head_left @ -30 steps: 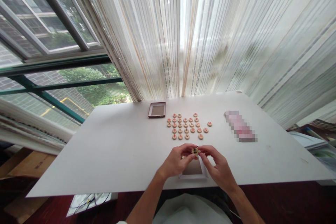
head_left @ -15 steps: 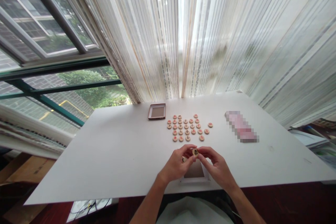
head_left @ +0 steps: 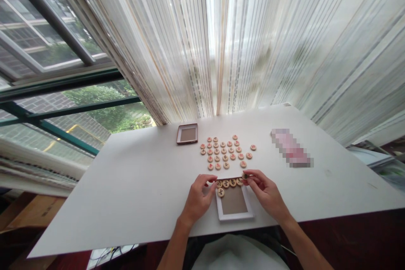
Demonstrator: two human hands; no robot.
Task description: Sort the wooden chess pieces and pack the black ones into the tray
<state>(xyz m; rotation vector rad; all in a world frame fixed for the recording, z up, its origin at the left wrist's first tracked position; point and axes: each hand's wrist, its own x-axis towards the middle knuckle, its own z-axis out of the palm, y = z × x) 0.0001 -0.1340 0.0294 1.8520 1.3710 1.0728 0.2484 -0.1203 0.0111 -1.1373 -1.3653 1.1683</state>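
Note:
A white-rimmed box (head_left: 236, 216) lies near the table's front edge. Several Chinese chess pieces (head_left: 233, 182) form a row along its far side, and one more piece (head_left: 221, 193) sits below the row's left end. My right hand (head_left: 264, 190) pinches a Chinese chess piece (head_left: 245, 175) at the box's far right corner. Beside the far left corner is my left hand (head_left: 199, 194), its thumb and fingers curved and apart with nothing between them. Beyond the box, many loose pieces (head_left: 223, 150) with red or black characters are spread in rough rows.
A brown-edged box lid or tray (head_left: 187, 143) rests at the table's back edge. To the right lies a pinkish blurred-out item (head_left: 291, 147). The white table (head_left: 136, 185) reaches to a striped curtain (head_left: 218, 50) and a window (head_left: 63, 80) on the left.
My hands have moved apart, the left to the box's left side and the right to its far right corner with the piece. The row of pieces inside the box has come into view.

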